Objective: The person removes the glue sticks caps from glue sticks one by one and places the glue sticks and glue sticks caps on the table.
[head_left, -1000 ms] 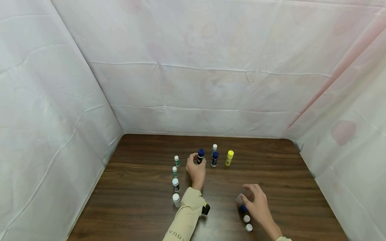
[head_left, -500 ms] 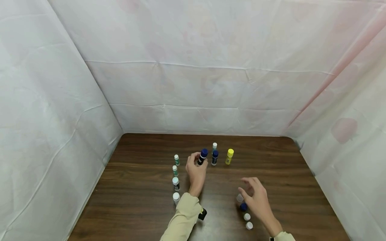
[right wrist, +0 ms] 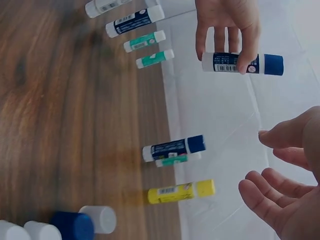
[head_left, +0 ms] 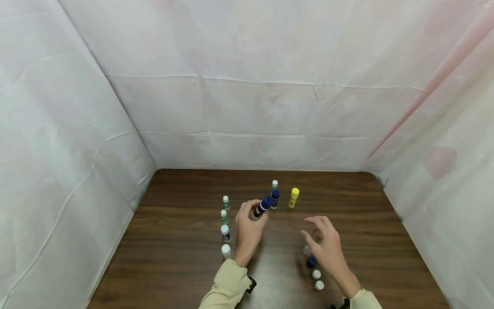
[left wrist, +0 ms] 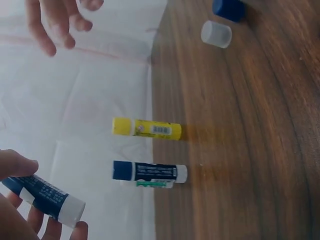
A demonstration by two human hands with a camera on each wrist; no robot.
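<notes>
My left hand pinches a glue stick with a dark blue cap and label, tilted to the right and lifted off the table. My right hand holds nothing; its fingers are spread and loosely bent over several loose caps. Nearest to it are a translucent cap and a dark blue cap. Beyond the left hand stand another dark blue glue stick, a yellow glue stick, and a small green glue stick partly hidden behind the blue one.
Along the left of the brown table runs a row of upright white-capped sticks: two small green ones, a dark-labelled one, and a white one. Two white caps lie nearest me on the right. White cloth encloses the table.
My left hand has raised the dark blue glue stick, drawn it slightly towards me and tipped its cap end to the right. My right hand has moved a little forward and left.
</notes>
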